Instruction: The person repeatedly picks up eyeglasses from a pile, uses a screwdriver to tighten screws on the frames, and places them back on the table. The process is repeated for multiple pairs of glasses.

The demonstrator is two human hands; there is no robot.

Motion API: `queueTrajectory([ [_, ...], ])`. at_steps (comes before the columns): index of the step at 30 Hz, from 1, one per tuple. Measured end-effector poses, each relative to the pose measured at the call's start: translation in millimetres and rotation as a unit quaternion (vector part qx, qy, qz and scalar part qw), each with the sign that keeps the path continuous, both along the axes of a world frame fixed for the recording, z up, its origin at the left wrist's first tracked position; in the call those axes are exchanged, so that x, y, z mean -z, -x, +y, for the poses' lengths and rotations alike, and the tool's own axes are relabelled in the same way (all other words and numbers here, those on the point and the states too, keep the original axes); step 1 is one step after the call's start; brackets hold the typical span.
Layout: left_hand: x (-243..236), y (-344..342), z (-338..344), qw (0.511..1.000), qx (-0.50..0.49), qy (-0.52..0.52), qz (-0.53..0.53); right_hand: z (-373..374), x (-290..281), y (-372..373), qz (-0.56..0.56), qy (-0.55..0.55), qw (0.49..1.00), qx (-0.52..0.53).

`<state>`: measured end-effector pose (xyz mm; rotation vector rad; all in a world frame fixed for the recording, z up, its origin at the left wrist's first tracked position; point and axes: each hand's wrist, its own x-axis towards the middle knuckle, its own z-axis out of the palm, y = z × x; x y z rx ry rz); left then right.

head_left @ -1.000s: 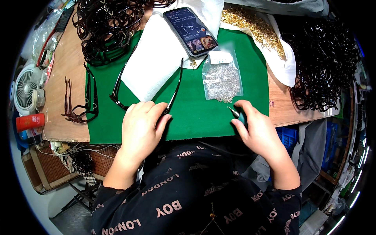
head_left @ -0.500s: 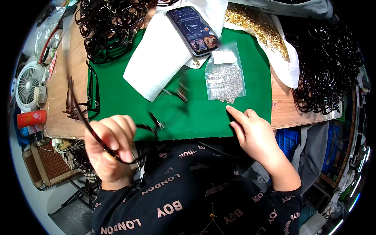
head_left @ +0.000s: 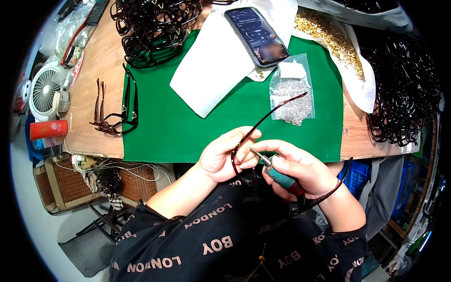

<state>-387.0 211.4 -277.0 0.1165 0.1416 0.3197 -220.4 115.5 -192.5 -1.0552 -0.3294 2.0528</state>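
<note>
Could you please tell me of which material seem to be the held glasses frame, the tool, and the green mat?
Glasses frame: probably plastic, glossy dark brown, with bright highlights.
Tool: shiny grey tip, likely metal; teal handle perhaps plastic.
Green mat: matte, without glare, apparently cloth; exact fabric unclear.

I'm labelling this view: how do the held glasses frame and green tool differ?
The glasses frame is dark and slender; the green tool is thicker, with a metal tip. The frame is in the left hand, the tool in the right hand. Both are handheld.
</note>
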Motion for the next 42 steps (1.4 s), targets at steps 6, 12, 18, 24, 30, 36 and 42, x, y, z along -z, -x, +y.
queueTrajectory([
  [6, -1.7, 1.0, -0.1, 0.999, -0.004, -0.003, 0.036, 7.3, 3.2, 6.8, 0.002, -0.010, 1.000, 0.013],
  [12, -0.6, 0.3, 0.5, 1.000, 0.015, -0.009, 0.023, 6.4, 2.8, 7.6, -0.011, -0.010, 1.000, 0.014],
  [18, 2.3, 1.8, 3.4, 0.998, 0.051, -0.015, -0.024, 4.1, 7.7, 6.7, 0.048, 0.002, 0.998, 0.034],
  [24, -5.2, 5.5, 1.8, 0.997, 0.053, 0.014, 0.048, 1.8, 7.9, 10.0, -0.035, -0.058, 0.998, 0.019],
  [30, 5.3, 4.4, 1.1, 0.996, 0.086, -0.013, 0.016, -4.8, 20.7, 8.2, 0.025, -0.058, 0.998, 0.031],
  [36, 3.9, 2.7, -6.9, 0.993, 0.107, -0.021, -0.042, -13.0, 10.2, 6.2, 0.039, -0.054, 0.998, 0.020],
  [42, -81.9, 41.6, 1.3, 0.986, -0.044, -0.158, -0.015, -4.4, 18.5, -20.8, 0.056, -0.170, 0.982, -0.058],
])
